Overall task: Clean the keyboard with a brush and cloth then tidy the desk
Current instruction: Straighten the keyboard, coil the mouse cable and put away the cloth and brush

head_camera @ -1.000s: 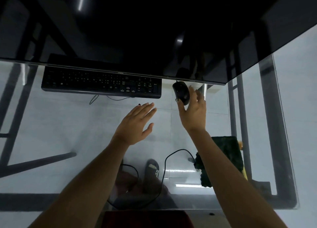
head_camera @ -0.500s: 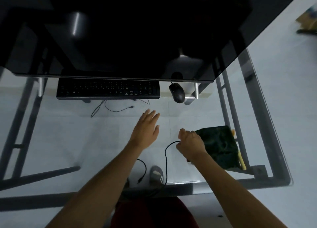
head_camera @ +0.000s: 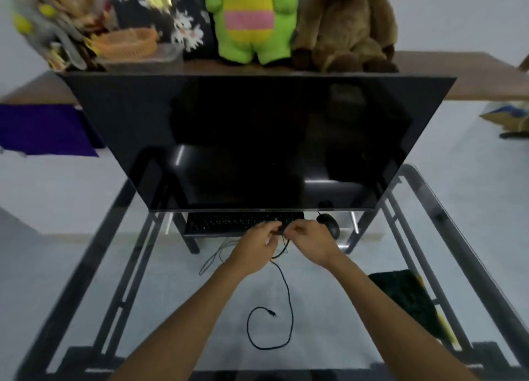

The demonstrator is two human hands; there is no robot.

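Black cable [head_camera: 288, 294] pinched by both hands; keyboard [head_camera: 229, 223] legends probably unreadable.

Dim, even indoor light; motion blur softens everything (worst at upper left), streak glare on the monitor [head_camera: 257, 140]

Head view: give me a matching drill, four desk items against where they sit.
Things:
1. mouse
2. dark cloth
3. cable plug end
4. green plush toy

Places:
A. on the shelf behind the monitor
B. right of the keyboard
C. on the glass in front of the hands
D. near right part of the desk

Pairs: 1-B, 2-D, 3-C, 4-A
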